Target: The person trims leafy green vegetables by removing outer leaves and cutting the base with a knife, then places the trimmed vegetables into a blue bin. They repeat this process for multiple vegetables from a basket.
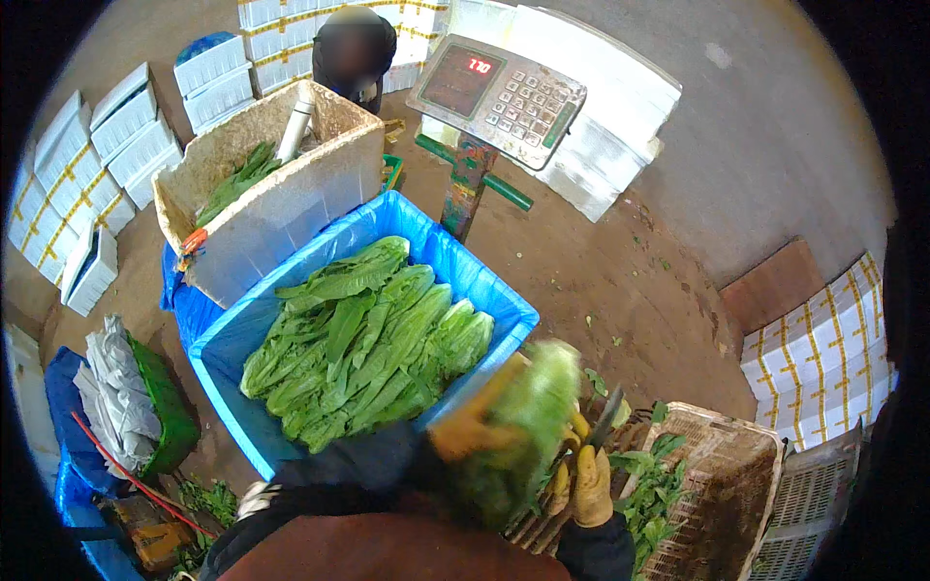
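Observation:
My left hand (472, 428), in a yellow glove and blurred by motion, is shut on a head of green leafy lettuce (541, 396). That head is beside the right rim of a box lined with blue plastic film (501, 294). Several long lettuce heads (363, 341) lie side by side in the box. My right hand (593, 485), also gloved in yellow, grips a knife (607, 417) with its blade pointing up and away from me. The blurred lettuce and left glove hide part of the slatted surface (538, 526) below them.
A scale's display and keypad (501, 98) stand on a post behind the blue-lined box. A worn foam box (290, 210) holds leaves and a white bottle (296, 127). Leaves lie along a dirty plastic crate (726, 479) at right. A person (354, 54) is at the back.

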### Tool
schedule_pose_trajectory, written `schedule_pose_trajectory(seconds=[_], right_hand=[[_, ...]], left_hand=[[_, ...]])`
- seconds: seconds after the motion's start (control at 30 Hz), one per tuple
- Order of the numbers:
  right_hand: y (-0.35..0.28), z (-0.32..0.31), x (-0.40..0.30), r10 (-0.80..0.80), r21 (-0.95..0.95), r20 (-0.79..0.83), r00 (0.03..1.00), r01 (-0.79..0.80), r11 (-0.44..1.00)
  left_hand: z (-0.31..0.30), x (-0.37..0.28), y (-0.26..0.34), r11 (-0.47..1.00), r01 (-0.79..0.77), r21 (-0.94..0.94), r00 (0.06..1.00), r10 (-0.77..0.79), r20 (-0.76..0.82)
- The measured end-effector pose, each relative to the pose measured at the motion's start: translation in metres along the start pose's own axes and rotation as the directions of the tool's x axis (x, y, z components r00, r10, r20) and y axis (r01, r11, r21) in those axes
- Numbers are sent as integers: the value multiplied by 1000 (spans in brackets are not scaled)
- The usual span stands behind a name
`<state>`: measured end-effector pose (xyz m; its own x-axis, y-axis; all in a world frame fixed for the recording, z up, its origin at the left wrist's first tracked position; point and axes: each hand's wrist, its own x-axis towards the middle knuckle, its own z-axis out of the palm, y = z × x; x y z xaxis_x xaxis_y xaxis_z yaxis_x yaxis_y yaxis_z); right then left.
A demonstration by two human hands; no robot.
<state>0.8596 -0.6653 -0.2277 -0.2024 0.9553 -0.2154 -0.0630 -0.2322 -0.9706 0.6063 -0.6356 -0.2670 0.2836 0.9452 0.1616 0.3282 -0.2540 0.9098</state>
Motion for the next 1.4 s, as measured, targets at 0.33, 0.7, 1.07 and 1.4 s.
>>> schedule_pose_trajectory(seconds=[0.33,0.7,1.07,1.4], right_hand=[[53,-3,17,177,-86,-205,963,-198,976],[142,0,-14,360,256,-30,932,-341,904],[135,-53,-85,74,-308,-343,937,-187,933],[270,-408,-210,358,-51,-930,80,-995,89]], left_hand=[[-247,57,-182,315,486,815,862,-325,-388],[-239,70,-345,770,590,242,806,-546,-229],[-224,21,-353,118,571,813,821,-121,-559],[-217,42,-293,-121,614,780,660,-463,-591]])
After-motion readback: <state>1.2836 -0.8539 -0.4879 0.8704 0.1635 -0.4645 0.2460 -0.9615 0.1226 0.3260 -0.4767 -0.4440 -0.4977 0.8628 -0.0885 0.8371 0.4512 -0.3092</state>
